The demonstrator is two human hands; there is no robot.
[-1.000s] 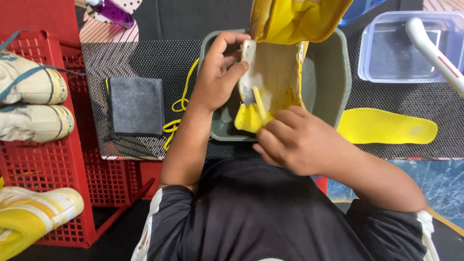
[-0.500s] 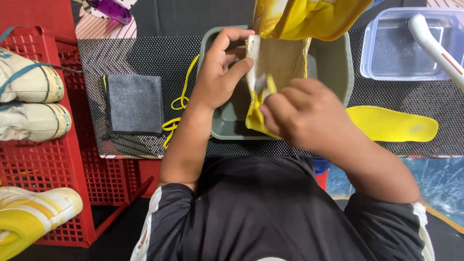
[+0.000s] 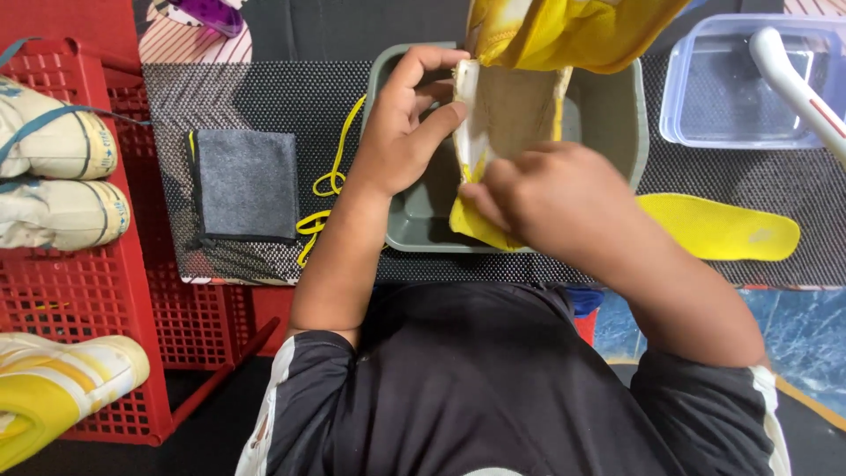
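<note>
A yellow and white shoe [image 3: 529,79] is held sole-up over a grey plastic tub [image 3: 617,106]. My left hand [image 3: 401,123] grips the shoe's left edge with thumb and fingers. My right hand [image 3: 555,198] covers the shoe's near end and presses on the sole; whatever it holds is hidden under the fingers. A yellow insole [image 3: 718,227] lies on the black mesh mat [image 3: 264,88] to the right of the tub. A yellow shoelace [image 3: 326,185] trails on the mat left of the tub.
A folded grey cloth [image 3: 245,183] lies on the mat at left. A red crate [image 3: 106,291] holds several pale shoes [image 3: 53,176]. A clear plastic box [image 3: 740,88] with a white handle [image 3: 797,84] across it stands at the back right.
My right hand has slid from the sole's lower part up and right across it. The shoe has shifted slightly with it. My left hand keeps its grip.
</note>
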